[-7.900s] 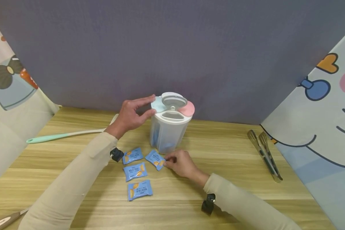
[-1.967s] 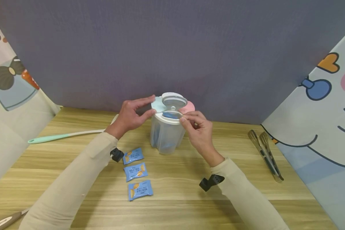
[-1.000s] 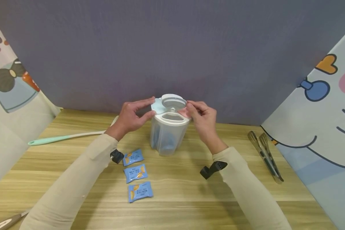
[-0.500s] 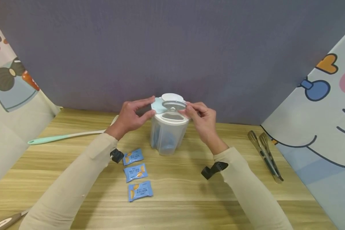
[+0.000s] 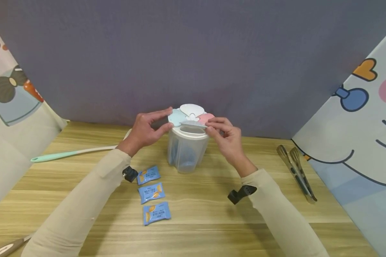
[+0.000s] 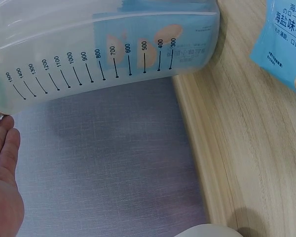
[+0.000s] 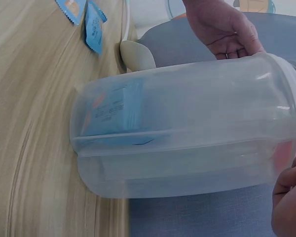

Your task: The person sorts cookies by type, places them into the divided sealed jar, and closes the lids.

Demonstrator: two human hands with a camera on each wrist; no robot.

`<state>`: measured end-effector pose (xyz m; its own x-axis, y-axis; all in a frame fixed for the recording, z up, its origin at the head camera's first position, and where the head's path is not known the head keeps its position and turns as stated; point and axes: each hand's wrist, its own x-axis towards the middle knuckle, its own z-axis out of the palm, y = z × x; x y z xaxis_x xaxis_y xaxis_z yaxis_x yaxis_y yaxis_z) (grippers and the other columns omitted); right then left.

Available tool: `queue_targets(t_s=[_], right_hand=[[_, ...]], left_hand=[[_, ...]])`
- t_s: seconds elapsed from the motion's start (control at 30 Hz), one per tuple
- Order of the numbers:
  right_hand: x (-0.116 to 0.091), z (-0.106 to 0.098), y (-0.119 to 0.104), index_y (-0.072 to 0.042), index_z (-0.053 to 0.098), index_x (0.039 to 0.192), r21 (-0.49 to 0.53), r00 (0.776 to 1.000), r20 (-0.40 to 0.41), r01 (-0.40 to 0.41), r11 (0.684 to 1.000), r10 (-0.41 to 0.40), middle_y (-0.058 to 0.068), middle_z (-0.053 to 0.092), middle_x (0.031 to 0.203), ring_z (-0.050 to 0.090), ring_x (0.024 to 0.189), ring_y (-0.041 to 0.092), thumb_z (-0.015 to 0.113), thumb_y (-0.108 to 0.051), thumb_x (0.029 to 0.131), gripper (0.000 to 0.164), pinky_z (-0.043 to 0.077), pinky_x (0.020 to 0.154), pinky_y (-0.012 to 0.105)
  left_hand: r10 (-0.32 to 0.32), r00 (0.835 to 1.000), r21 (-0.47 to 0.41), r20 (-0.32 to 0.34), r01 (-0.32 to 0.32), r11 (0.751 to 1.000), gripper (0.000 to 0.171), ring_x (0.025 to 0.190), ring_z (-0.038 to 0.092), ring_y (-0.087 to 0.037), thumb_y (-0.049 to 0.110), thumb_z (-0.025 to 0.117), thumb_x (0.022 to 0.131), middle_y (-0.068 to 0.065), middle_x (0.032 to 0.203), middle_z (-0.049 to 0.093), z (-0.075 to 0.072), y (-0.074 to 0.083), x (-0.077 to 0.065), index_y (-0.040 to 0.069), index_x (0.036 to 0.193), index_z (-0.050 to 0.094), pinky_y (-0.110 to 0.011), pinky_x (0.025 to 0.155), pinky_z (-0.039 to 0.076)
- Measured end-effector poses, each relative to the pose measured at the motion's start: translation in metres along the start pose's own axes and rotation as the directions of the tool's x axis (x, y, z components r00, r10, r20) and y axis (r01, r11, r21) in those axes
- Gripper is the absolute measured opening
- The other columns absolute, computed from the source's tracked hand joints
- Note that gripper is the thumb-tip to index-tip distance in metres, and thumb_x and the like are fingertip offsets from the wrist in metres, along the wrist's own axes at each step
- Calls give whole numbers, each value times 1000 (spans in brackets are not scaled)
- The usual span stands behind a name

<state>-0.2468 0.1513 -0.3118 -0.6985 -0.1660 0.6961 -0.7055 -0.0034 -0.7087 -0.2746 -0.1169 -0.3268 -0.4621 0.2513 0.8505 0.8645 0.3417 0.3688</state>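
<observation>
A clear plastic storage canister [image 5: 188, 153] with a lid of several coloured flaps stands upright on the table. My left hand [image 5: 149, 125] holds the lid's left side at the pale-blue flap [image 5: 177, 117], thumb in front and fingers behind. My right hand [image 5: 225, 137] pinches the right edge of the grey front flap [image 5: 193, 124], which is tilted partly up over the opening. The pink flap [image 5: 204, 117] and white flap [image 5: 192, 109] lie down. Blue snack packets [image 7: 113, 111] show through the canister wall in the right wrist view.
Three blue packets, among them the front one [image 5: 157, 213], lie in a column left of the canister's front. A mint-handled utensil [image 5: 56, 155] lies at left and metal tongs [image 5: 297, 175] at right. A brown handle [image 5: 6, 247] shows bottom left. A dark panel [image 5: 193, 53] rises behind.
A fourth packet has gone from the table to inside the canister. My right hand then took the raised front flap and swung it forward and down. My left hand stayed at the lid.
</observation>
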Motion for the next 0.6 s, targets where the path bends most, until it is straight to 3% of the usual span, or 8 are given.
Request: queue_targets(t_s=[0.1,0.6], right_hand=[[-2,-1,0,20,64,93,-9,1000,13,11,1000,-11,29,57,105,53,106,28,62,16,83,11,48,79,25],[-5,-1,2,20,63,94,6,998,34,47,999,-47,28,56,109,53,105,28,61,18,82,12,49,79,25]], left_hand=[[1,1000,-4,-1,-1,1000,42,111,59,-21,9,78,77,-8,121,62,0,0,0,0,117,66,-31,91,47],[-27,999,24,39,26,999,41,109,60,-21,13,78,79,-7,120,63,-4,1,2,2,116,67,-35,92,47]])
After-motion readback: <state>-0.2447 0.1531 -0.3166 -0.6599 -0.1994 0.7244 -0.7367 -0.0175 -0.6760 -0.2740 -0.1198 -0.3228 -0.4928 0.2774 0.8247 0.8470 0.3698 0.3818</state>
